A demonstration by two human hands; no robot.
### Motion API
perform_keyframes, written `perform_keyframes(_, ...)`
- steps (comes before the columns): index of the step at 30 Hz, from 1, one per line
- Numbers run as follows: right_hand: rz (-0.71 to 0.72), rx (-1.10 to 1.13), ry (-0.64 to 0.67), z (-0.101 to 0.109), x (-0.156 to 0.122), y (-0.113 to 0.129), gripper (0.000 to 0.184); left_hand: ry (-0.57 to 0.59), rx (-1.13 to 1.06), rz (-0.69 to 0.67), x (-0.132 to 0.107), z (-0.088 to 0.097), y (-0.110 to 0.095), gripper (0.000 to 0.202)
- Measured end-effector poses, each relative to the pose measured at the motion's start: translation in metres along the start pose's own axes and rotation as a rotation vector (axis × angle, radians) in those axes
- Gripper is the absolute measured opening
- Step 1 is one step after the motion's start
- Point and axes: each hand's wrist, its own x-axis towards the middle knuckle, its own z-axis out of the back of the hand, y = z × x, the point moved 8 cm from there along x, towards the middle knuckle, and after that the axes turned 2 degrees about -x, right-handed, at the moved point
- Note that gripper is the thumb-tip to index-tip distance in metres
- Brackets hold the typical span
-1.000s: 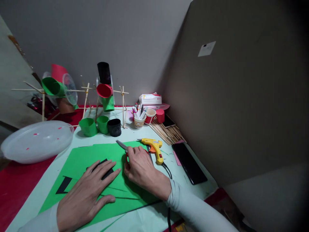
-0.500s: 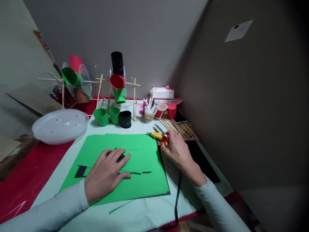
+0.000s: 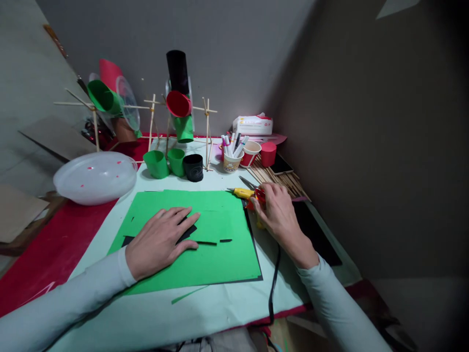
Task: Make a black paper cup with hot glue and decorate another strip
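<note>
My right hand (image 3: 282, 212) is closed on the scissors (image 3: 249, 183), blades angled forward-left just beyond the glue gun (image 3: 242, 193); well left, my left hand (image 3: 161, 239), flat and ungripping, partly covers black paper (image 3: 188, 231) on green sheets (image 3: 220, 264).

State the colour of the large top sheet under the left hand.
The large top sheet is bright green, best seen in the head view.

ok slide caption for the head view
Left hand on green paper, right hand holding red-handled scissors by a yellow glue gun.
</note>
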Motion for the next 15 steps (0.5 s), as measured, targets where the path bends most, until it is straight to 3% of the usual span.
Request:
perform_keyframes(8, 0.051, 0.154, -0.022, 0.006, 0.0, 0.005, 0.02, 0.038, -0.088, 0.032, 0.002, 0.006, 0.009, 0.064)
perform_keyframes(15, 0.129, 0.375, 0.024, 0.018, 0.0, 0.03, 0.02, 0.004, -0.177, 0.071, 0.006, 0.02, 0.013, 0.051)
